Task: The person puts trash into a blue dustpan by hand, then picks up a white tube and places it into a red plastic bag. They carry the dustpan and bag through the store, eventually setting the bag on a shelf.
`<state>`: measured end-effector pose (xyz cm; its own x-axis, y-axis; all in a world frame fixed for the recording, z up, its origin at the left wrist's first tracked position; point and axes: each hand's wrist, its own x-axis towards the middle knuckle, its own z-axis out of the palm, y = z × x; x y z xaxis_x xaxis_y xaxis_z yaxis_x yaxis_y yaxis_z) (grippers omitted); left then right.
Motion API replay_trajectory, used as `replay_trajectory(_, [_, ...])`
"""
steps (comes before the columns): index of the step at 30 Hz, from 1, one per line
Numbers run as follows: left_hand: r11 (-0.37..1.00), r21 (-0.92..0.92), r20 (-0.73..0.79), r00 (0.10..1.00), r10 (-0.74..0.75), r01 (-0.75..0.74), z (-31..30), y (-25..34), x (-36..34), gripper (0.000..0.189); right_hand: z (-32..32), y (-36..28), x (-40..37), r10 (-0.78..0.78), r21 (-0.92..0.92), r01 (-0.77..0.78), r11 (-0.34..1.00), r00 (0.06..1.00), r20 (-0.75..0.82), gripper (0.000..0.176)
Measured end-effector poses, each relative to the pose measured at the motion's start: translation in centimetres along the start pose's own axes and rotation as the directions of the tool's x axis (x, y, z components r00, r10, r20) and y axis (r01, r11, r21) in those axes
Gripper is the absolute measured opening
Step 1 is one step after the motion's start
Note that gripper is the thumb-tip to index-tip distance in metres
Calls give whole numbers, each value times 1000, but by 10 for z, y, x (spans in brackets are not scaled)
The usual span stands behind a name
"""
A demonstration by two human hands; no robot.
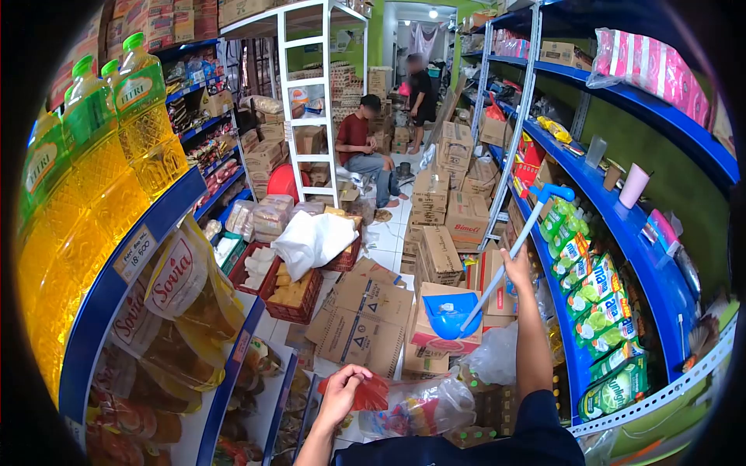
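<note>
My right hand [518, 269] is closed round the pale blue handle of a long-handled dustpan [454, 313]. Its blue pan hangs low in front of cardboard boxes, and the handle slants up to the right to a blue grip end. Lower down, my left hand [342, 392] has its fingers curled at a red, fan-shaped thing with a frayed lower edge [371, 394]. Its kind is not clear, and the hand partly hides it. A clear plastic-wrapped pack [427, 408] lies just right of that hand.
Shelves with oil bottles [144, 109] stand close on my left; blue shelves with green pouches [602, 299] rise on my right. Flattened cardboard [361, 330], red crates [291, 307] and stacked boxes [439, 256] crowd the aisle. Beyond, one person [365, 144] sits and another [422, 97] stands.
</note>
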<state>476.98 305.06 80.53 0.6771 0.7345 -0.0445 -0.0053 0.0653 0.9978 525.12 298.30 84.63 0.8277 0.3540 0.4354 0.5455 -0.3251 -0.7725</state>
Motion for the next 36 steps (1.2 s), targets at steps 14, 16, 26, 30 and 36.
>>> replay_trajectory(14, [994, -84, 29, 997, -73, 75, 2, 17, -17, 18, -10, 18, 77, -34, 59, 19, 998, 963, 266, 15])
replay_trajectory(16, [991, -90, 13, 995, -99, 99, 5, 17, -19, 18, -17, 35, 101, -59, 46, 48, 998, 954, 294, 15])
replay_trajectory(26, [994, -49, -80, 992, -97, 94, 9, 9, -25, 20, -9, 131, 125, 117, -55, -114, 992, 992, 50, 28])
replay_trajectory(30, [995, -12, -111, 989, -100, 99, 10, 7, -24, 20, -15, 106, 103, 198, 42, -205, 978, 971, 130, 35])
replay_trajectory(36, [993, -39, -142, 983, -119, 115, 17, 11, -27, 20, -11, 119, 91, 204, -80, -193, 978, 965, 165, 68])
